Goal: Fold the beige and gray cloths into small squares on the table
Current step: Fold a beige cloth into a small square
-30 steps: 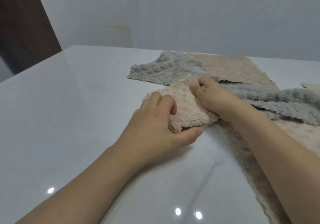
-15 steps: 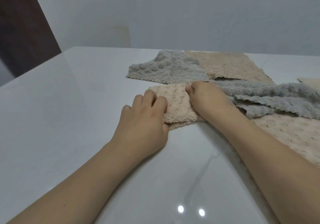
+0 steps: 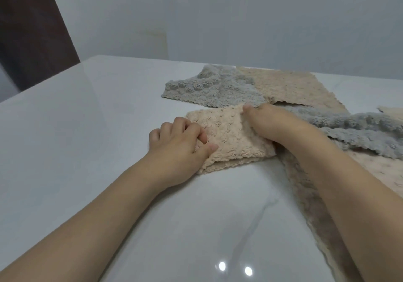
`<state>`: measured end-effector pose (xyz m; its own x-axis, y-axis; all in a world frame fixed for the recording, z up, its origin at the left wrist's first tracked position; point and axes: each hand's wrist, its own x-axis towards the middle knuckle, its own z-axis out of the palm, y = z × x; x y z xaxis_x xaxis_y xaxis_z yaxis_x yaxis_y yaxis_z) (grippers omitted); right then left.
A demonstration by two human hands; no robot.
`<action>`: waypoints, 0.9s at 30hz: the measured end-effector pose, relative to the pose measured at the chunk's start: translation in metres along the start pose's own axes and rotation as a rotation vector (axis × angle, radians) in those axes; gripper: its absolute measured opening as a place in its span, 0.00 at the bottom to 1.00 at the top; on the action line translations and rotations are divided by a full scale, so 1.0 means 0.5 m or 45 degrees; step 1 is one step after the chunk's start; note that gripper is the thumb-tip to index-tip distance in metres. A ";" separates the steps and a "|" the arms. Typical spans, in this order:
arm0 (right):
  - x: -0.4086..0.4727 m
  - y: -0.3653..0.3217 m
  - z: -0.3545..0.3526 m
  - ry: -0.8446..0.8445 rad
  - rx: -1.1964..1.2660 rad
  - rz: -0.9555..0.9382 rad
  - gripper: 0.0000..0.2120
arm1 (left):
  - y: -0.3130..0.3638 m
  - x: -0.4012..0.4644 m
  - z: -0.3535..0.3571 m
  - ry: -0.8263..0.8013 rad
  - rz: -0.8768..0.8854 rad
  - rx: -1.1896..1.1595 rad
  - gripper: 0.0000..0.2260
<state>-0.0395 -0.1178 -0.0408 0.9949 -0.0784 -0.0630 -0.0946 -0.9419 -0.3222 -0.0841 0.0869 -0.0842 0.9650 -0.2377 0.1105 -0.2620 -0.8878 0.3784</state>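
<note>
A small folded square of fluffy beige bubble-textured cloth (image 3: pixel 231 137) lies on the glossy white marble-look table (image 3: pixel 87 129), a little right of the middle of the view, with its layered edges showing along the near side. The left hand (image 3: pixel 181 148) sits at the square's left corner, fingers curled with the knuckles up and the thumb lying on the pile, pinching the cloth's edge. The right hand (image 3: pixel 274 126) lies over the square's right side; its fingertips dig into the far corner and gather the fabric there, so it too grips the cloth.

Just beyond the square, apart from it by a narrow strip of table, lies a gray fluffy cloth (image 3: pixel 209 89) spread flat with a bumpy surface. Its right edge overlaps a flat beige cloth (image 3: pixel 294 87) that reaches toward the far edge of the table. To the right, a second gray cloth (image 3: pixel 357 129) lies rumpled in long folds, partly behind the right forearm. Under that forearm a larger beige cloth (image 3: pixel 375 172) spreads toward the near right corner, and a sliver of another pale cloth (image 3: pixel 392 111) shows at the right border. That makes two gray cloths and at least three beige ones; the sliver is too cut off to judge.

No writing or label can be read on any of them.
</note>
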 end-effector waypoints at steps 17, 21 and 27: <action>-0.013 -0.007 0.028 0.083 -0.178 -0.032 0.28 | 0.029 0.050 -0.031 -0.011 -0.273 -0.201 0.25; -0.012 -0.013 0.008 0.010 0.123 -0.007 0.28 | 0.041 0.128 -0.057 -0.356 -0.308 -0.158 0.30; -0.001 0.008 0.005 -0.019 0.541 -0.130 0.26 | 0.040 0.168 -0.072 -0.147 -0.220 -0.576 0.28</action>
<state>-0.0402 -0.1206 -0.0446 0.9996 0.0161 -0.0229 -0.0041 -0.7265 -0.6872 -0.0086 0.0635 -0.0346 0.9826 -0.1669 -0.0816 -0.0508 -0.6640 0.7460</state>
